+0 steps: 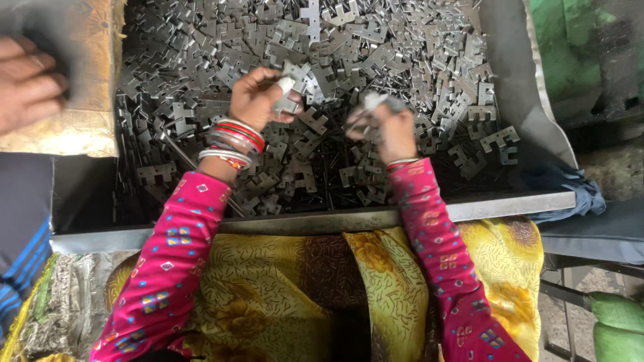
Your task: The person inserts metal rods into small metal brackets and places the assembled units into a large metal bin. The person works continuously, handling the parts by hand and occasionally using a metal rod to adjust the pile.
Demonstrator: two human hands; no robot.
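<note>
A: Two hands?
B: Left hand [258, 99], frame centre, grips a metal plate [290, 100]. Right hand [389, 127] closes on another plate [371, 102]. Both sit above the tray [510, 201] pile.

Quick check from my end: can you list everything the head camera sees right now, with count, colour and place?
metal brackets: too many to count, grey, heaped in the tray
thin metal pins: many, dark grey, under and among the brackets
tray: one, grey metal, in front of the person
blue cloth: one, at the tray's right corner
yellow patterned cloth: one, over the lap
worn cardboard: one, brown, upper left
another person's hand: one, far left, on the cardboard
bangles: several, red and white, left wrist
left hand: holds a bracket, fingertip wrapped in white
right hand: holds small metal parts
</note>
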